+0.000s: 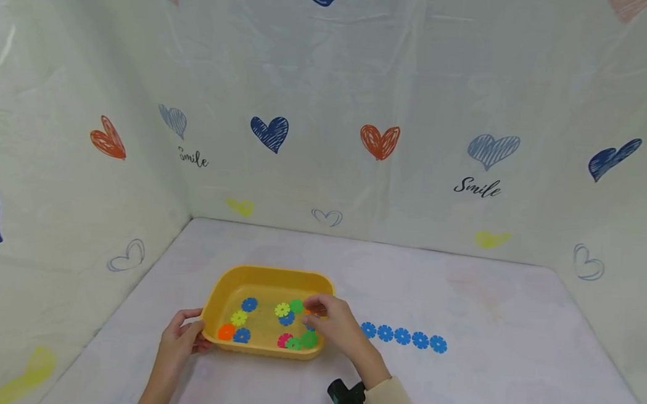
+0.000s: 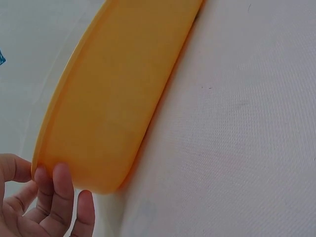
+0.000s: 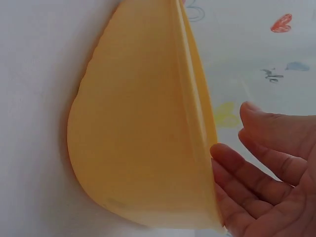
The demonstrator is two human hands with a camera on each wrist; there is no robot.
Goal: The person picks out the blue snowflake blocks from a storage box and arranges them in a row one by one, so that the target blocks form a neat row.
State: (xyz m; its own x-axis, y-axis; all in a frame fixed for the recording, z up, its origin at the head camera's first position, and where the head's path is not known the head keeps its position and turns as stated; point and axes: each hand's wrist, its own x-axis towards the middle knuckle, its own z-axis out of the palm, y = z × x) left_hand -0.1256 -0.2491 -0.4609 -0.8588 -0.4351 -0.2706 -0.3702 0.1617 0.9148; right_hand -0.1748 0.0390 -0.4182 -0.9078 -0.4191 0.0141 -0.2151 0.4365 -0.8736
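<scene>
Yellow tray (image 1: 262,324) holds mixed-colour notched discs (image 1: 249,304); blue row (image 1: 402,336) lies beside it.

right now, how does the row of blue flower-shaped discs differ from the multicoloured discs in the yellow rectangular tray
Colour: the row of blue flower-shaped discs shows only blue; the multicoloured discs include blue, yellow, green, orange and pink.
Arrangement: the row forms a line; the multicoloured discs lie scattered, some overlapping.
Place: the row lies on the white table, the multicoloured discs in the yellow rectangular tray.
Both include round, notched blue discs.

Pale tabletop (image 1: 516,325) — yellow tray (image 1: 264,350) on it, blue notched discs (image 1: 402,336) in a row
</scene>
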